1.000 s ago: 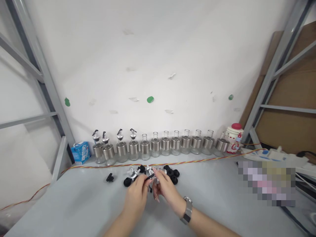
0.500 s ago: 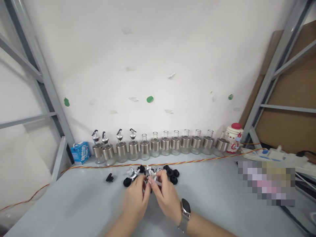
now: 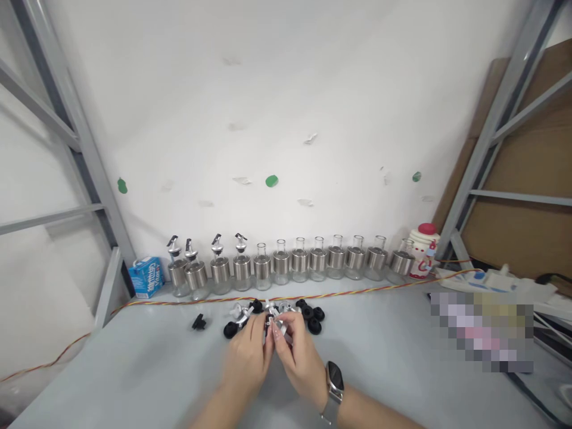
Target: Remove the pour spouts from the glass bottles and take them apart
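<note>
My left hand (image 3: pixel 246 353) is closed, its fingertips pinching a small black part (image 3: pixel 269 322) that is mostly hidden. My right hand (image 3: pixel 302 353), with a watch on the wrist, is closed on a silver-white pourer spout (image 3: pixel 284 329). The fingertips of both hands meet, and the two pieces are close together; whether they are joined I cannot tell. Just beyond the fingers lies a pile of loose silver spouts (image 3: pixel 245 317) and black stoppers (image 3: pixel 314 325). A separate black piece (image 3: pixel 199 322) rests to the left.
Along the wall stands a row of glass bottles with metal bands (image 3: pixel 318 260); several at the left carry pourers (image 3: pixel 241 241). A blue carton (image 3: pixel 146 277) and a red-lidded white jar (image 3: pixel 423 253) flank them. A twisted wire (image 3: pixel 348 292) crosses in front. A white power strip (image 3: pixel 504 283) lies right.
The fingers have shifted slightly around the small parts, and a black part now shows between the fingertips. Bottles and loose pieces stay where they were.
</note>
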`<action>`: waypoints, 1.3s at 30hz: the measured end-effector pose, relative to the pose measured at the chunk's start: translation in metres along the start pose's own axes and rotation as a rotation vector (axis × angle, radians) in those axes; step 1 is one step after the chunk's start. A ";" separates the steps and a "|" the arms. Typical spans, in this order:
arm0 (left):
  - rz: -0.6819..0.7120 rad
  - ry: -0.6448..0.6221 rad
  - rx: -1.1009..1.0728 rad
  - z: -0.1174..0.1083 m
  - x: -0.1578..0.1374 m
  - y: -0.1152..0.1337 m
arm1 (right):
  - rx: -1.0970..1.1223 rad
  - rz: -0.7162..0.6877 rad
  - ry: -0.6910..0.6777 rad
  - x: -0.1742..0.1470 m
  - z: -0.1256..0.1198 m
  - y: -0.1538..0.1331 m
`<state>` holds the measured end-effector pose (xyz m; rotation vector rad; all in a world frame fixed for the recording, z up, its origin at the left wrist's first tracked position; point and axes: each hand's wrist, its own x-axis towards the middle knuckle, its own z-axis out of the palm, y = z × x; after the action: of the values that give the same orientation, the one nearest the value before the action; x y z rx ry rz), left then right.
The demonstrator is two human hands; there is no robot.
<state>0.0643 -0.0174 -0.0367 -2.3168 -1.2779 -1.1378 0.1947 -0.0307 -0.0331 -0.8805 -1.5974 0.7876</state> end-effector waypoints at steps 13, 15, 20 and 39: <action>-0.024 0.032 -0.117 0.007 -0.001 0.005 | -0.006 0.068 0.063 -0.005 0.007 0.001; -0.073 -0.012 -0.215 0.005 -0.001 0.008 | -0.048 0.043 0.063 -0.005 0.006 0.001; -0.173 -0.091 -0.408 -0.001 0.000 0.015 | -0.024 0.040 0.042 -0.002 0.002 -0.002; -0.240 0.011 -0.407 0.008 0.000 0.019 | 0.494 0.291 0.054 0.004 0.011 0.002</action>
<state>0.0842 -0.0239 -0.0397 -2.4717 -1.4651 -1.6186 0.1840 -0.0265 -0.0351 -0.7667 -1.1606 1.2860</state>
